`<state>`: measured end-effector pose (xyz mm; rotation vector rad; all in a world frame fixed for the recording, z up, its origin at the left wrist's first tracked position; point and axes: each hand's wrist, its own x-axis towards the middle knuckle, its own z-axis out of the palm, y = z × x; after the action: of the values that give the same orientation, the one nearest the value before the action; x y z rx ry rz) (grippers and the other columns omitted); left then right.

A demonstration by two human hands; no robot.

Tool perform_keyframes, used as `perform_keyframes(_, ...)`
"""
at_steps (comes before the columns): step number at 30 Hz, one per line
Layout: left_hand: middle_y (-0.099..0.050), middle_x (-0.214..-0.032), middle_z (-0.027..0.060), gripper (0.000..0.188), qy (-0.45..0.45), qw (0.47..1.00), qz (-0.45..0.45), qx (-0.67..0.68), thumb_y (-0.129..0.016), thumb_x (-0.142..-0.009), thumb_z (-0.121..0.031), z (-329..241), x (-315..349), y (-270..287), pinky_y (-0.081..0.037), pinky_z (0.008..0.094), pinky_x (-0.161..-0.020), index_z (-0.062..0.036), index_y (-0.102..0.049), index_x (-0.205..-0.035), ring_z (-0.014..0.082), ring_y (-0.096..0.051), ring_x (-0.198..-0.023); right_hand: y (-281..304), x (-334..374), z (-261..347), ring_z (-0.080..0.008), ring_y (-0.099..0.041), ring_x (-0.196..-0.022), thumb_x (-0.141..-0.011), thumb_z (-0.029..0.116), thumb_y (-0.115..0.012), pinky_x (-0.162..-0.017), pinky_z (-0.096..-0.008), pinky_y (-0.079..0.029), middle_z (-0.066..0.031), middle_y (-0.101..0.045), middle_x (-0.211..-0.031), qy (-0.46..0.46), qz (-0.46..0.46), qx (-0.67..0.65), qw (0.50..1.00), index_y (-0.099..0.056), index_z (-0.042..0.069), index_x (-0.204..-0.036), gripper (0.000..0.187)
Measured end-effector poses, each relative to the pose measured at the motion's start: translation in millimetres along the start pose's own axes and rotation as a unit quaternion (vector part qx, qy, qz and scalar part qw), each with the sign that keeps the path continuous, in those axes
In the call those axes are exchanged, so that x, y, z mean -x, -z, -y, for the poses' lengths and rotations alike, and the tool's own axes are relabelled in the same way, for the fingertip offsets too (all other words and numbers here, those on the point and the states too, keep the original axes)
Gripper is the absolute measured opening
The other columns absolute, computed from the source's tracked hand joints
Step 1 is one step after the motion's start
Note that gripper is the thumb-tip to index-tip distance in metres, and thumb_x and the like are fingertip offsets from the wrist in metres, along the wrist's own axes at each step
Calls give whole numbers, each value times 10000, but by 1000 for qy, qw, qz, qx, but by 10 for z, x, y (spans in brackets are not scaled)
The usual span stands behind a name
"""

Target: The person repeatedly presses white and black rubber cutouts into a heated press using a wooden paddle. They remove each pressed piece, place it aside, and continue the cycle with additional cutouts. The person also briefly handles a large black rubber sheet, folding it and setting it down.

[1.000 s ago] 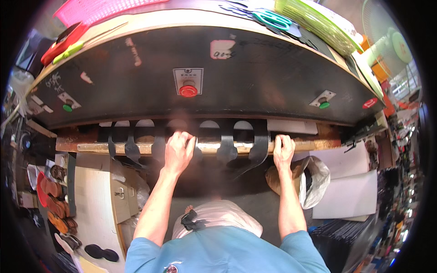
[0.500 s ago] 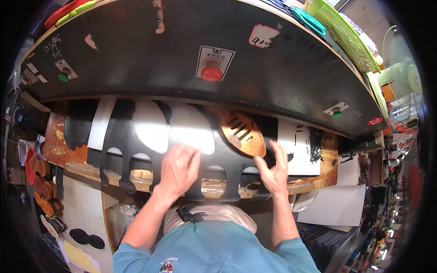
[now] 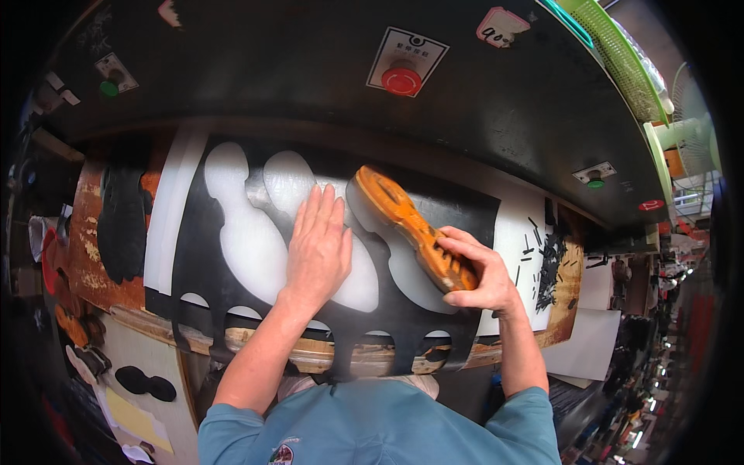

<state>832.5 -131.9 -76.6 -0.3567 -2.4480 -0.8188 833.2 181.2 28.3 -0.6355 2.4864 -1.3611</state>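
My right hand (image 3: 487, 280) grips the near end of an orange sole-shaped cutting die (image 3: 403, 211). The die is tilted on its side, slots facing right, over a black sheet (image 3: 198, 252). Whether its lower edge touches the sheet is hard to tell. Fingers together and stretched out, my left hand (image 3: 318, 252) lies flat on the sheet, across a sole-shaped hole (image 3: 360, 271) that shows white underneath. Left of it is another such white hole (image 3: 248, 232). A third, greyer hole (image 3: 418, 271) lies partly behind the die.
A dark machine beam (image 3: 294, 85) spans the far side, with a red button (image 3: 401, 79) and green buttons at its ends. White boards (image 3: 167, 225) lie under the sheet, black strips (image 3: 549, 263) at right, black sole pieces (image 3: 124, 217) at left. The wooden bench edge (image 3: 372, 360) runs nearest me.
My right hand has taken hold of the die and tipped it up from lying flat, uncovering the third hole. My left hand has flattened onto the sheet. The view has shifted.
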Motion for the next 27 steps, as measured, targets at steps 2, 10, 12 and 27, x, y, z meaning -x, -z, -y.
perform_keyframes(2,-511,-1567,345,549,3,1000,19,-8,-708,-955,-80,-39,21,3,-322,585,-1277,129,-564,-1442,504,-435,-1517,87,165,65,-341,-533,-1461,-606,216,-942,-1232,-423,-398,-244,-524,-1590,-11,-6,-73,997,-668,-13,-1457,923)
perform_keyframes(10,-404,-1646,357,800,19,964,125,235,-736,-1007,-383,-666,148,442,-277,566,-1299,114,-440,-1559,521,-329,-1574,-644,670,468,-279,-565,-1412,-779,186,-887,-1247,-428,-374,-184,-606,-1502,-78,-144,-427,889,-471,-95,-1581,946)
perform_keyframes(12,-313,-1699,352,1040,25,884,210,416,-814,-942,-459,-1046,390,609,-294,495,-1309,93,-291,-1650,503,-286,-1601,-853,674,555,-265,-569,-1406,-802,218,-868,-1233,-407,-390,-178,-588,-1525,-84,-172,-436,879,-464,-85,-1590,936)
perform_keyframes(27,-730,-1285,113,412,322,776,16,542,-460,-1160,-120,-284,1000,1054,-536,330,-1061,85,-542,-1508,163,-681,-1159,-774,942,432,-277,-553,-1417,-763,102,-884,-1215,-411,-410,-189,-575,-1519,-67,-224,-392,890,-494,-115,-1554,909)
